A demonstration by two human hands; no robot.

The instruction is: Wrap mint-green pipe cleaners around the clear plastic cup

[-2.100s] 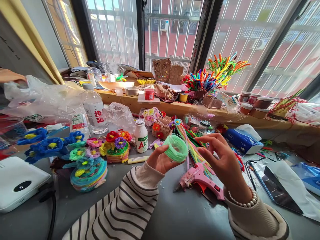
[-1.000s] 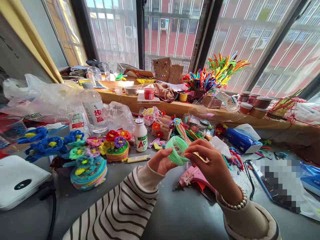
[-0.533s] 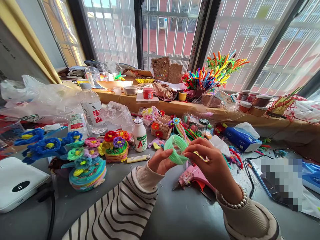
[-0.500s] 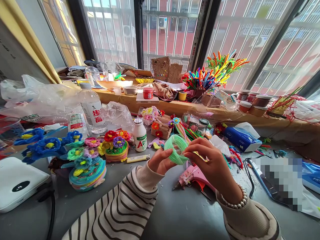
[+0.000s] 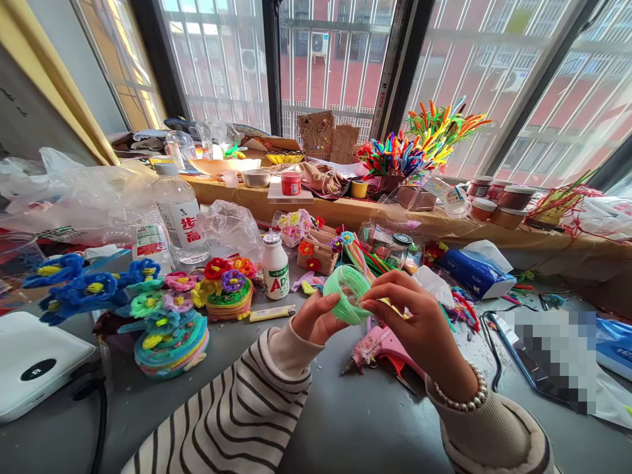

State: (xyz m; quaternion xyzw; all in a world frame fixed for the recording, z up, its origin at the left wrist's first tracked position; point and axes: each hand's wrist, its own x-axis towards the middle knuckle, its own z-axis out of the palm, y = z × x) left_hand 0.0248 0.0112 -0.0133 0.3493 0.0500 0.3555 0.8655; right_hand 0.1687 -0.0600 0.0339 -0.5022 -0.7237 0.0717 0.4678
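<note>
A green coil of pipe cleaner [image 5: 345, 293], wound into a small cup shape, hangs above the grey table [image 5: 355, 421]. My left hand [image 5: 316, 319] grips its left side with thumb and fingers. My right hand [image 5: 415, 322] pinches its right rim between thumb and forefinger. Just under my right hand lies a pink hot glue gun [image 5: 380, 343]. A bundle of loose coloured pipe cleaners [image 5: 368, 260] lies behind the coil.
Finished pipe-cleaner flowers and coiled discs [image 5: 168, 316] crowd the left side, by a white bottle [image 5: 275, 266] and a water bottle [image 5: 180, 214]. A white device [image 5: 34, 362] sits at near left. A blue tissue pack [image 5: 476, 273] and a cable [image 5: 494, 342] lie at right.
My right hand, open and apart from the coil two seconds ago, has closed onto its right rim. The coil has tilted slightly. Over the last second both hands have stayed nearly still.
</note>
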